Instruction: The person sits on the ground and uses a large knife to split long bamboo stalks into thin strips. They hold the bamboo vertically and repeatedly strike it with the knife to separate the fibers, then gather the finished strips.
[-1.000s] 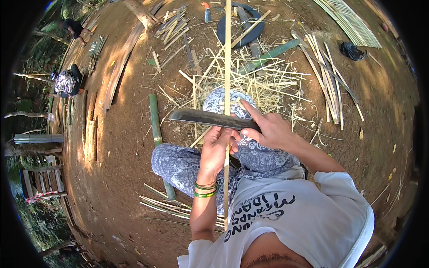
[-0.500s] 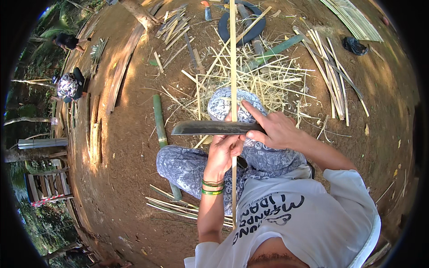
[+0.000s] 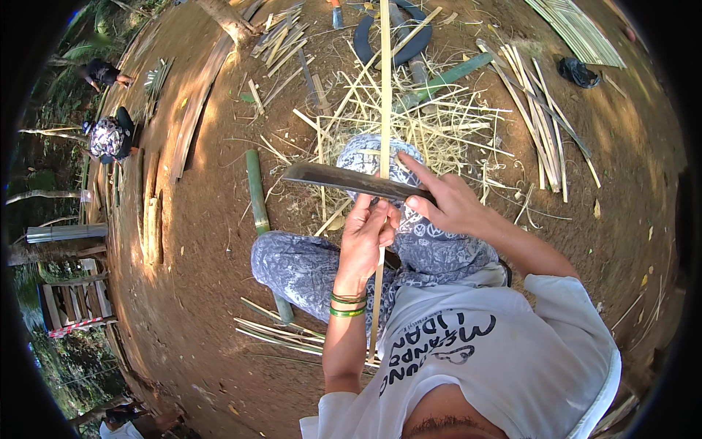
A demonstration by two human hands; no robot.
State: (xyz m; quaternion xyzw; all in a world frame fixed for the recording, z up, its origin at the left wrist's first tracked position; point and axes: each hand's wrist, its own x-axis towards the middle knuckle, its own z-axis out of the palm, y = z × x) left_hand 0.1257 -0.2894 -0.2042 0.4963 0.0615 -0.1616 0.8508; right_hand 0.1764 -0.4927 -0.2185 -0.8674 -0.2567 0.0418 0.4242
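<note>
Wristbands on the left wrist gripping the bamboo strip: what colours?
Green and yellow stacked wristbands, below the left hand; head view shows them best.

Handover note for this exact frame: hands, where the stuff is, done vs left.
Left hand: closed around the long bamboo strip, which runs from the lap up and away over the ground.
Right hand: grip on the handle of the dark knife, index finger stretched along it; blade lies across the strip at the knee.
Around: pile of shavings ahead, green bamboo pole to the left, cut strips to the right.
Done: many shavings and strips lie cut.
Left: this strip is under the blade; how far it is worked I cannot tell.
</note>
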